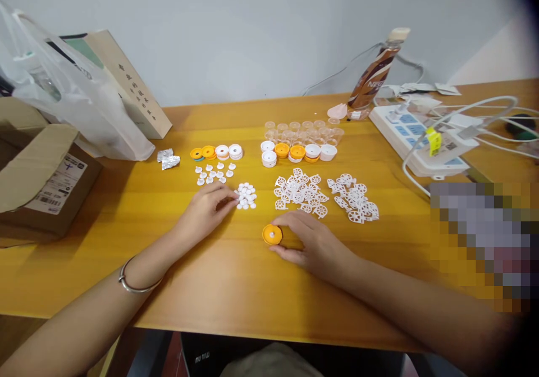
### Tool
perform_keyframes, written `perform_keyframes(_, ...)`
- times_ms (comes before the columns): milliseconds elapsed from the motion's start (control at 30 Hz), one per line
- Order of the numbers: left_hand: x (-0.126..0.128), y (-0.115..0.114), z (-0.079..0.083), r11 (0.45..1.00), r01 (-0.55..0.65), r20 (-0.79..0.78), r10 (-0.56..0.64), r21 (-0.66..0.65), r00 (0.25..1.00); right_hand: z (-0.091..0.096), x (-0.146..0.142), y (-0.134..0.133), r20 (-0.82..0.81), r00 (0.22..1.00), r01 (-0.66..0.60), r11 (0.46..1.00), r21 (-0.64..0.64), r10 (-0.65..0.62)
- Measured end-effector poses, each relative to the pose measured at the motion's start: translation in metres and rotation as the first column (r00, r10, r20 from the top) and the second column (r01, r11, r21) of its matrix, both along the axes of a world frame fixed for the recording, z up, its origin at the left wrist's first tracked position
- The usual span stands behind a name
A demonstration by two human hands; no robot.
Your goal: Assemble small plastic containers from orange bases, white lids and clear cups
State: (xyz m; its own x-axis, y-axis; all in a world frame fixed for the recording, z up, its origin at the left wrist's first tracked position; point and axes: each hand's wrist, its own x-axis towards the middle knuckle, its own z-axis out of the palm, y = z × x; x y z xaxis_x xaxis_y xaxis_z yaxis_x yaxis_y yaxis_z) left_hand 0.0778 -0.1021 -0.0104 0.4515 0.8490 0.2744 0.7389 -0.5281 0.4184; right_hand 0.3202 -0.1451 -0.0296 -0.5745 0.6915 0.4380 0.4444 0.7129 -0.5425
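My right hand (314,245) grips an orange round plastic cup (269,236) by its rim, thumb below and fingers above. A small white piece stands in the cup's centre. With fingertips pinched together, my left hand (208,205) touches the left edge of a heap of small white discs (246,196); one disc seems to be between the fingertips. Behind that hand lie several small white stemmed caps (211,175). Beyond my right hand is a pile of white wheel-shaped plastic pieces (300,190), with a second pile of white openwork pieces (356,200) to its right.
Orange and white lids (222,151) and stacked cups (297,151) stand in rows, with clear plastic cups (307,130) behind. Foil scraps (168,159), a cardboard box (37,191) and a plastic bag (88,101) are left. A bottle (374,76) and a power strip (416,138) with cables stand right.
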Motion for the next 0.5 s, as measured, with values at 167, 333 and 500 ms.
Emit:
perform_keyframes(167,-0.0032,-0.0012,0.0043,0.994,0.032,-0.164,-0.014,0.104,0.986,0.0014,-0.0009,-0.0001,0.015,1.000,0.013,1.000,-0.001,-0.013)
perform_keyframes(333,-0.0043,-0.0046,0.0047,0.963,0.106,-0.367,-0.008,0.247,0.930,0.0022,-0.0016,-0.0002,0.003,1.000,0.002,1.000,0.018,-0.002)
perform_keyframes(500,-0.0060,-0.0050,0.0058,0.968,0.131,-0.303,-0.063,0.213,0.951,0.0037,-0.0014,0.0000,0.008,1.000,-0.007,1.000,0.010,0.007)
